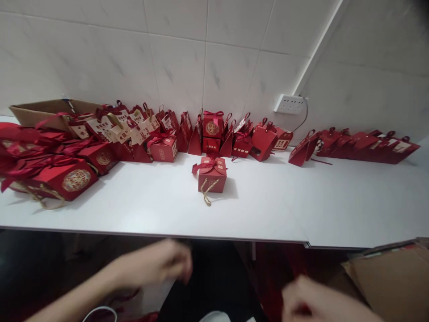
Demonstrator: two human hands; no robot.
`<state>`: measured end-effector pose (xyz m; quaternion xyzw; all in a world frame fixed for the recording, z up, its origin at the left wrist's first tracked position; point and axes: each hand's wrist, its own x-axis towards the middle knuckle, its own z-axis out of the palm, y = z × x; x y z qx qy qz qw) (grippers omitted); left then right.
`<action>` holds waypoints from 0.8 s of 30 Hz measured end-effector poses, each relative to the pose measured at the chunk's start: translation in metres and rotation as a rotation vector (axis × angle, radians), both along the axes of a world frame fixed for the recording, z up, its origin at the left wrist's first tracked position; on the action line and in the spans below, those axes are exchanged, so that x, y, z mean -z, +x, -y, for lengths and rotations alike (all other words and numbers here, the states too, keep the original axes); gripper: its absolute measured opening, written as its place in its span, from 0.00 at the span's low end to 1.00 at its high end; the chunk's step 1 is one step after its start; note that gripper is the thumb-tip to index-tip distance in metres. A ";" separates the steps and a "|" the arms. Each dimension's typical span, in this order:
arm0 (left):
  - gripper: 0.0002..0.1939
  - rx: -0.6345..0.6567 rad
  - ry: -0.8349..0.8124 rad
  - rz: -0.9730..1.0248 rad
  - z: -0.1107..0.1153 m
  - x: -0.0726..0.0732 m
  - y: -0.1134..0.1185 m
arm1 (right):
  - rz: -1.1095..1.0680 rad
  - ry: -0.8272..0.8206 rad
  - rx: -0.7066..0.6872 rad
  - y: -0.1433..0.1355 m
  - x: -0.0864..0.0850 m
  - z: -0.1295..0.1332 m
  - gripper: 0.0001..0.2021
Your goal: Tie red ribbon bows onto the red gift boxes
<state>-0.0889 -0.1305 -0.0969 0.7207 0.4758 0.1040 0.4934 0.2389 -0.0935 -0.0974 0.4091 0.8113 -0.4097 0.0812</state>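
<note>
My left hand [164,263] hangs in front of the table's edge, above my lap. It is smeared by motion; the fingers look bent, but I cannot tell whether they hold anything. Low on the right, my right hand [310,300] is blurred too, its fingers partly cut off by the frame's bottom. Neither hand touches the table. Nearest on the tabletop stands a small red gift box [212,175] with a red ribbon bow on top and a twisted gold cord handle hanging down its front.
Larger red gift boxes [72,181] crowd the left of the white table [261,201]. Several small red boxes and bags [264,142] line the wall, with more red bags [362,145] at right. A carton [392,277] stands lower right; a power strip [290,104] hangs on the wall.
</note>
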 end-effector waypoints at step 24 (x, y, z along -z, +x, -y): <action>0.09 -0.071 0.442 -0.718 -0.223 -0.065 0.004 | -0.080 0.564 -0.364 -0.177 -0.052 -0.224 0.06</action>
